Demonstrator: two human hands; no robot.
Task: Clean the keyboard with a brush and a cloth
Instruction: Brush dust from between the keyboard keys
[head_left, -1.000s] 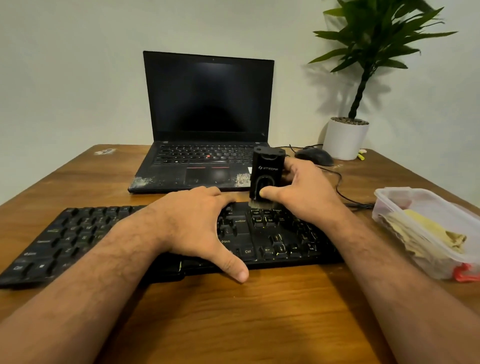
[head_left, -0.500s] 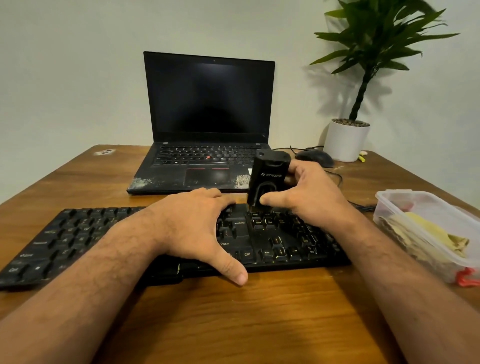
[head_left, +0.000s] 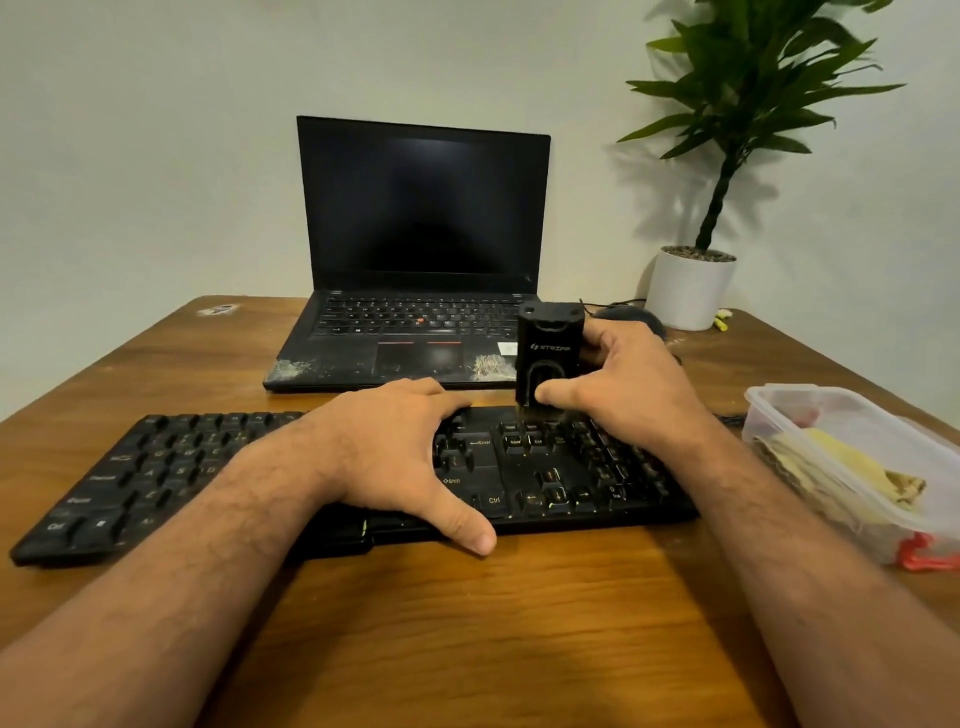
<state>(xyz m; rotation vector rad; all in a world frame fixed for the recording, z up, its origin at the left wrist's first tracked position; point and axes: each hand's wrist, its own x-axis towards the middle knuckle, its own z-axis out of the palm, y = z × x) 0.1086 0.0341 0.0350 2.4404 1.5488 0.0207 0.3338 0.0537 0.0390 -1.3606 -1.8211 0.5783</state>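
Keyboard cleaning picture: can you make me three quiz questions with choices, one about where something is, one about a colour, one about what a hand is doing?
1. Where is the clear plastic box holding the yellow cloth?
A right of the black keyboard
B on the laptop
C under the table

2. What colour is the plant's round pot?
A red
B white
C blue

3. What is the right hand doing?
A resting empty
B holding the black block-shaped brush
C typing

Answers: A, it sits at the right edge; B, the pot is white; B, its fingers wrap the brush.
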